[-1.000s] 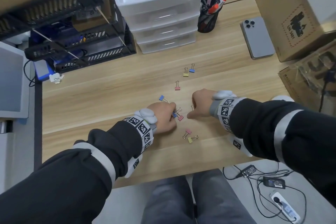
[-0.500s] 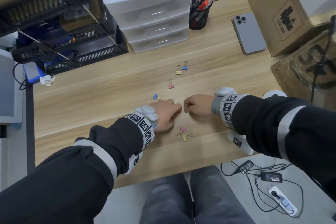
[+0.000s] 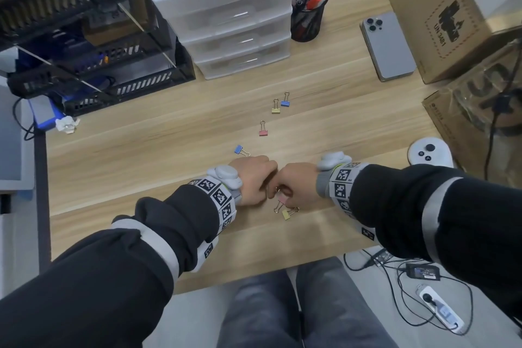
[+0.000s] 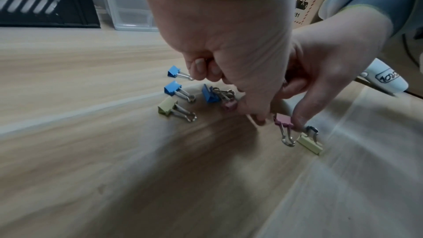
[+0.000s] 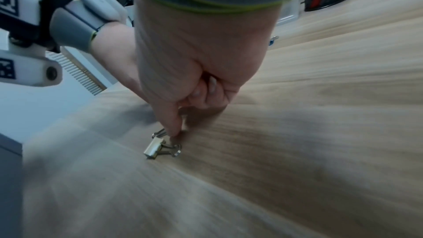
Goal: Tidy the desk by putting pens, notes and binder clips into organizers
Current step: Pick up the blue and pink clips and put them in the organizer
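Small binder clips lie scattered on the wooden desk (image 3: pixel 141 167). My right hand (image 3: pixel 278 192) pinches a pink clip (image 4: pixel 283 121) between thumb and fingertip, and a yellow clip (image 3: pixel 286 215) lies on the desk touching it. My left hand (image 3: pixel 254 181) sits knuckle to knuckle with the right, fingers curled into the palm with nothing seen in them. Under it lie a blue clip (image 4: pixel 208 95) with a pink one (image 4: pixel 229 105), another blue clip (image 4: pixel 172 88) and a yellow one (image 4: pixel 166 109). Further out are a blue clip (image 3: pixel 240 149), a pink clip (image 3: pixel 263 130), and a yellow (image 3: pixel 276 108) and blue (image 3: pixel 285 101) pair.
At the back stand a white drawer unit (image 3: pixel 226 17), a black mesh pen cup (image 3: pixel 308 22) full of pens, and black stacked trays (image 3: pixel 84 59) at the left. On the right are a phone (image 3: pixel 388 48) lying face down, cardboard boxes (image 3: pixel 440 17) and a white controller (image 3: pixel 429 151).
My right hand has come a little toward me and its fingertips have closed on the pink clip near the front. The left hand stays curled in place.
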Tool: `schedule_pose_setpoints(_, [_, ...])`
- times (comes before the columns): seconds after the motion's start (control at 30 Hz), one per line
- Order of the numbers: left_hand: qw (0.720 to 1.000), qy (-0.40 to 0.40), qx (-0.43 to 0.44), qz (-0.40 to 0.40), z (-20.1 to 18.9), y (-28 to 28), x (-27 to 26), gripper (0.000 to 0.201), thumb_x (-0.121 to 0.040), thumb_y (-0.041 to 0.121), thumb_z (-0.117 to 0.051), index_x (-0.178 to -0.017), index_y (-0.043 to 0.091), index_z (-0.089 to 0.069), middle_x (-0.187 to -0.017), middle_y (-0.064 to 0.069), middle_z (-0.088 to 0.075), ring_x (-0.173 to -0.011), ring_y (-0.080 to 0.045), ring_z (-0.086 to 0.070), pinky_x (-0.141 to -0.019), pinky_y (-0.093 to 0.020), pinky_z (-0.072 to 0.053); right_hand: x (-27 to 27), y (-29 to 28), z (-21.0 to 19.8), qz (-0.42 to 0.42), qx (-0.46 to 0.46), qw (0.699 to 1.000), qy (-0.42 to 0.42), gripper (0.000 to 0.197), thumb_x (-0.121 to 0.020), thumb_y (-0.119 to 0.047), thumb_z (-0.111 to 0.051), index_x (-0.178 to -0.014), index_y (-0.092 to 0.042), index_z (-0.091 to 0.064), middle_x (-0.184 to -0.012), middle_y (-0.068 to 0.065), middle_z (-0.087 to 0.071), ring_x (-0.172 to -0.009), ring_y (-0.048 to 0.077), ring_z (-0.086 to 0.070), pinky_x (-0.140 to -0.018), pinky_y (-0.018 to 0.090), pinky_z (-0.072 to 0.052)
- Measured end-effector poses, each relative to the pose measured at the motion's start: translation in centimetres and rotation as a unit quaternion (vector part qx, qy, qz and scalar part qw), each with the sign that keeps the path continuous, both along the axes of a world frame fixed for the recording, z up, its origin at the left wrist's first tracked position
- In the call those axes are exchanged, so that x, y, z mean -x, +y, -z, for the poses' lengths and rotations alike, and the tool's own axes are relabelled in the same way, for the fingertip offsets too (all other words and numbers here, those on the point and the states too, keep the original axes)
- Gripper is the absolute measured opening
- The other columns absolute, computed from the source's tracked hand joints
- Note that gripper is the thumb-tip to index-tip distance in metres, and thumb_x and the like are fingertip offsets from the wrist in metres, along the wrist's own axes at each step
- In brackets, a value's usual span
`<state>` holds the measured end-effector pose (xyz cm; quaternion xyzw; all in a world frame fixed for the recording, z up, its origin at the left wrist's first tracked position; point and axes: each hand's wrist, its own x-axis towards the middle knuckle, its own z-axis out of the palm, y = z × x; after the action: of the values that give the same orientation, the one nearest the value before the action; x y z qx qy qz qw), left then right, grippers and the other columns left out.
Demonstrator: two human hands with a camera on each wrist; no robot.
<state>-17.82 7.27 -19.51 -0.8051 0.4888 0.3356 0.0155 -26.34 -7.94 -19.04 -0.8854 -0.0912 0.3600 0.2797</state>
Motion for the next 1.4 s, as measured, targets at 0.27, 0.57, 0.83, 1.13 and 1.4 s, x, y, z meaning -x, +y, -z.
schedule_pose_setpoints(0.27, [0.999, 0.014, -0.032, 0.031, -0.2, 0.7, -1.5, 0.032, -0.078, 0.011, -0.050, -0.106, 0.025, -0.058, -0.108, 0.004, -0.058, -0.094, -0.025, -0.059, -0.073, -0.041, -0.052, -0.9, -0.8, -0.1, 0.025, 0.071, 0.997, 0.018, 0.014, -0.076, -0.030, -0.062, -0.089, -0.027, -0.065, -0.079, -0.009, -0.062, -0.075, 0.018, -0.063, -0.066, 0.030, -0.054])
schedule_pose_setpoints(0.57, [0.999, 0.000, -0.019, 0.048, 0.1, 0.2, -1.4, 0.015, -0.087, 0.023, -0.049, -0.096, 0.018, -0.060, -0.102, 0.000, -0.061, -0.086, -0.028, -0.061, -0.072, -0.039, -0.053, -2.9, -5.7, 0.1, 0.310, -0.084, 0.935, 0.153, 0.023, -0.082, -0.017, -0.050, -0.074, -0.003, -0.066, -0.066, 0.010, -0.060, -0.059, 0.025, -0.051, -0.054, 0.025, -0.041])
schedule_pose_setpoints(0.83, [0.997, -0.051, 0.001, -0.064, -1.8, 0.8, -3.2, 0.030, -0.093, 0.030, -0.038, -0.107, 0.014, -0.059, -0.105, -0.005, -0.062, -0.088, -0.029, -0.060, -0.076, -0.039, -0.050, -6.5, -5.3, -0.7, 0.381, -0.173, 0.881, 0.221, 0.035, -0.082, 0.004, -0.037, -0.083, -0.002, -0.071, -0.048, 0.006, -0.050, -0.036, 0.017, -0.035, -0.043, 0.020, -0.028])
schedule_pose_setpoints(1.13, [0.984, -0.071, -0.067, -0.147, -2.3, 4.6, -7.5, 0.035, -0.089, 0.034, -0.032, -0.078, 0.019, -0.062, -0.074, -0.001, -0.062, -0.067, -0.024, -0.057, -0.056, -0.030, -0.041, -11.3, -2.6, -1.2, 0.352, 0.020, 0.927, 0.129, 0.038, -0.091, -0.039, -0.048, -0.065, -0.012, -0.050, -0.066, 0.005, -0.054, -0.067, 0.026, -0.052, -0.057, 0.027, -0.037])
schedule_pose_setpoints(1.4, [0.985, -0.018, -0.004, -0.170, -1.8, 6.6, -9.4, 0.022, -0.095, 0.043, -0.051, -0.094, 0.024, -0.061, -0.082, 0.006, -0.064, -0.075, -0.021, -0.060, -0.064, -0.032, -0.046, -13.0, 0.0, -0.5, 0.197, 0.189, 0.962, 0.028, 0.041, -0.073, -0.051, -0.060, -0.054, -0.019, -0.042, -0.047, -0.003, -0.042, -0.043, 0.020, -0.042, -0.051, 0.023, -0.037])
